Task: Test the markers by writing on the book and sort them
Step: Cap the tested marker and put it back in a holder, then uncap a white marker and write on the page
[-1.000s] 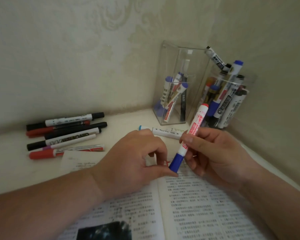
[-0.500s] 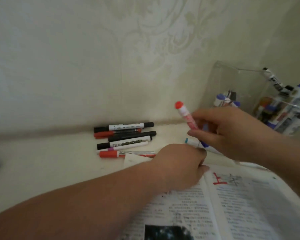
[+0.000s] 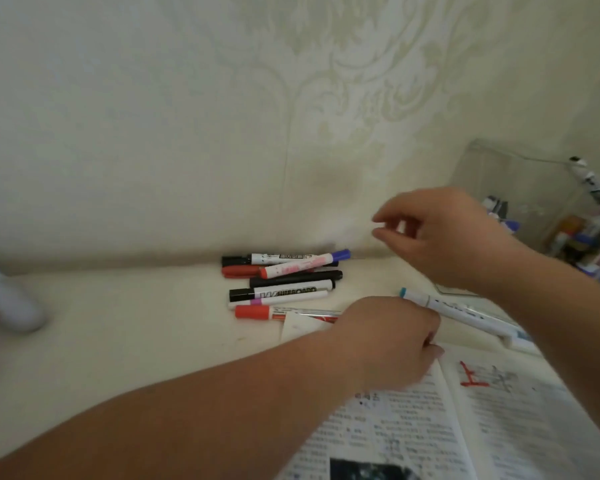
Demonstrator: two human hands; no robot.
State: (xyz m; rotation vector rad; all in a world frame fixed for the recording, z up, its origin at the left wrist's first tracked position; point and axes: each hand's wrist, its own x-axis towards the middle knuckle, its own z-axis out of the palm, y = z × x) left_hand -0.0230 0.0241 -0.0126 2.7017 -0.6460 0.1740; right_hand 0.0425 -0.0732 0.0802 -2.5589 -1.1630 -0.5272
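Glossy plastic markers [image 3: 284,282], matt paper book [image 3: 499,427]

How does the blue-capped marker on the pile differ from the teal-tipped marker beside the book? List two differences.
The blue-capped marker lies atop the marker pile; the teal-tipped marker lies alone on the table by the open book. The blue-capped marker bears red print; the teal-tipped marker's print is dark. Both have white barrels and lie unheld.

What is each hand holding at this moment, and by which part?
The right hand holds nothing, fingers loose in the air. The left hand rests on the book; whether its curled fingers pinch anything cannot be told.
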